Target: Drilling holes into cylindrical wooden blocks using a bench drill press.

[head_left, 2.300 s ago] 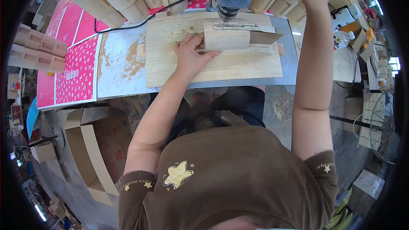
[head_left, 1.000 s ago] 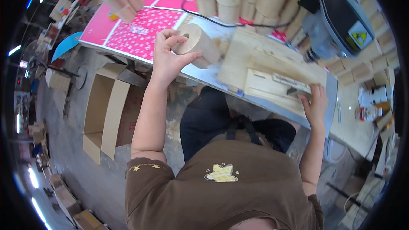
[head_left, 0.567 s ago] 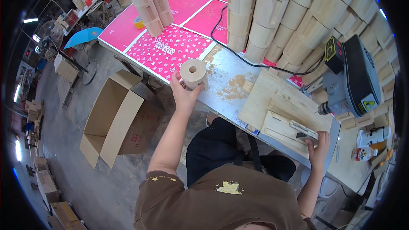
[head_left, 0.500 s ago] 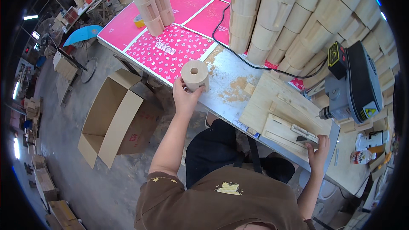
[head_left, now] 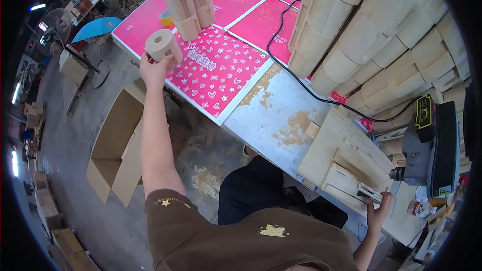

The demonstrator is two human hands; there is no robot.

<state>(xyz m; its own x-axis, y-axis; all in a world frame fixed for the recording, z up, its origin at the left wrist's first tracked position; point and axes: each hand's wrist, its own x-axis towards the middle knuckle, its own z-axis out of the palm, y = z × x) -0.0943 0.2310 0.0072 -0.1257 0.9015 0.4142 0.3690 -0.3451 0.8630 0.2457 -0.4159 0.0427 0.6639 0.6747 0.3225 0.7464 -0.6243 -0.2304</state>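
Left hand has the wooden cylinder pinched, way left of the drill, prob to keep it upright, while the right hand touches the jig beside the drill, grip unclear.

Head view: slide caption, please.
Left hand holds a cylinder at the edge of the pink sheet; right hand at the jig near the drill.
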